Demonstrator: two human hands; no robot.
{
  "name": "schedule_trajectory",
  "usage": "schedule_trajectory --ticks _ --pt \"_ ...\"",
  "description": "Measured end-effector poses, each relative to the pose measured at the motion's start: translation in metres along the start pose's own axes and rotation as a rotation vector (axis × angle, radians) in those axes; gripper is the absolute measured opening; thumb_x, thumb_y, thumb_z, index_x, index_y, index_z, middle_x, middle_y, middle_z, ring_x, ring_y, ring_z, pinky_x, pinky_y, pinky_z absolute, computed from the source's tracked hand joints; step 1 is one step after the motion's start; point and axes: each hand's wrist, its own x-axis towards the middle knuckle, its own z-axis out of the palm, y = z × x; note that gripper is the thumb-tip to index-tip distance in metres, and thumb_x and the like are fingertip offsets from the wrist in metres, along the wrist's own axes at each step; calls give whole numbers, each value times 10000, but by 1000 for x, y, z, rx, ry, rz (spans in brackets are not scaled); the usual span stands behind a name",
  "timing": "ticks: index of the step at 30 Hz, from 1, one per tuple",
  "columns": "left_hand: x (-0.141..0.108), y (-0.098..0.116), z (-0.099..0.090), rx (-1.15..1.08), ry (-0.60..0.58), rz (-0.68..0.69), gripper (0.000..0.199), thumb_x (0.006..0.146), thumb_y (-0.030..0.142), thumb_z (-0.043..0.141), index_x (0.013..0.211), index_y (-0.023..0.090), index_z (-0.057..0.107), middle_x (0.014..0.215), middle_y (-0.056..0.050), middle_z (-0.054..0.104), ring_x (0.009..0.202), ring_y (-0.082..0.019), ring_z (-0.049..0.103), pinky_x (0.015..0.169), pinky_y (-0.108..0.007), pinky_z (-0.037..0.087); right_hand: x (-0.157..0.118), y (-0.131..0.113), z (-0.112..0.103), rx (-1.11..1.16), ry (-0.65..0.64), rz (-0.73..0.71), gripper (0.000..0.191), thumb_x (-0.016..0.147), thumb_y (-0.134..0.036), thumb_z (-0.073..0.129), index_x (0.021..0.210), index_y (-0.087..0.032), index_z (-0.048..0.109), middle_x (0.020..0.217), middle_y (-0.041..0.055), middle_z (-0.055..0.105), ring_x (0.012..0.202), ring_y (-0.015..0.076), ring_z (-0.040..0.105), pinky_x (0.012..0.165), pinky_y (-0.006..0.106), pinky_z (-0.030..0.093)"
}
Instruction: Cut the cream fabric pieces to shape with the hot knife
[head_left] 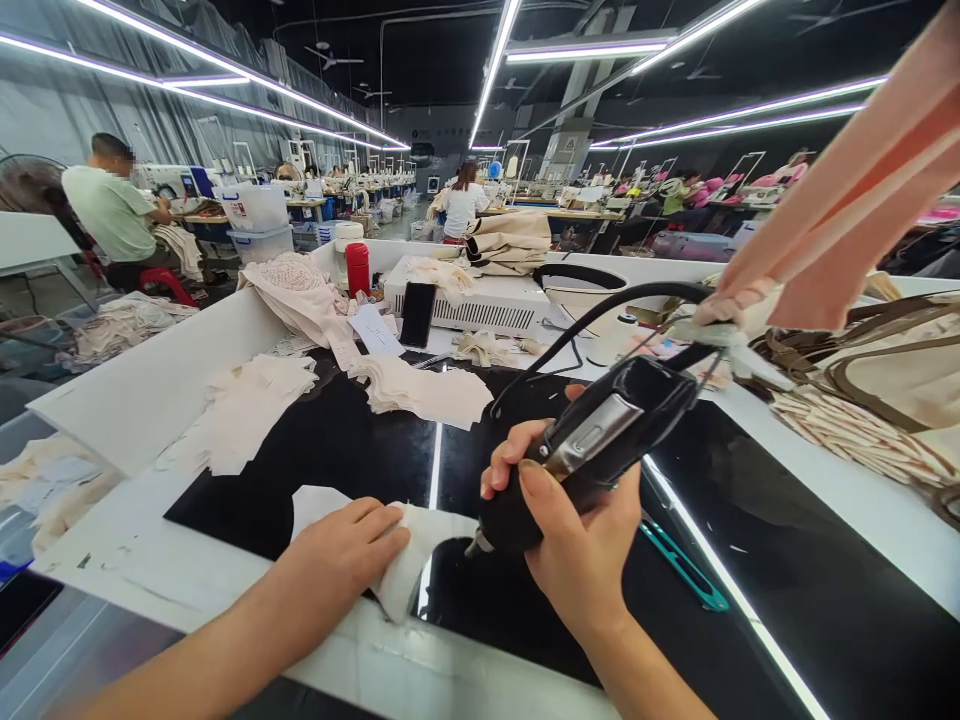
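My right hand (574, 530) is wrapped round a black handheld tool (592, 440) with a silver plate, its metal tip pointing down and left over the glossy black board (495, 590). Under the fingers of my left hand (349, 550) lies a piece of white fabric (427, 530), pressed to the board near its front edge. The tool's tip is close to the right edge of this fabric. Whether the left fingers pinch the cloth or only press on it is partly hidden. A black cable runs from the back of the tool.
Stacked pale fabric pieces (427, 388) and a phone (417, 314) lie behind the hands, with a red bottle (358, 270) farther back. A teal cutter (682, 565) rests at the right. Pink cloth strips (862, 190) hang above the tool. People sit at machines beyond.
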Motion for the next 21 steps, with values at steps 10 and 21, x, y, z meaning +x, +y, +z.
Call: schedule_trajectory --ticks 10,21 --pt "30 48 4 108 -38 -126 112 935 254 695 937 189 605 829 -4 617 676 -182 608 558 -275 469 -17 -25 -26 -13 50 5 517 852 -286 813 1304 -360 574 807 -37 659 577 143 625 489 285 573" --pt "42 51 -6 1 123 238 203 958 -17 494 890 147 591 848 -33 608 777 -169 612 728 -290 536 -25 -21 -35 -37 76 -33 542 868 -302 810 1339 -372 552 838 -31 654 600 139 627 535 293 577"
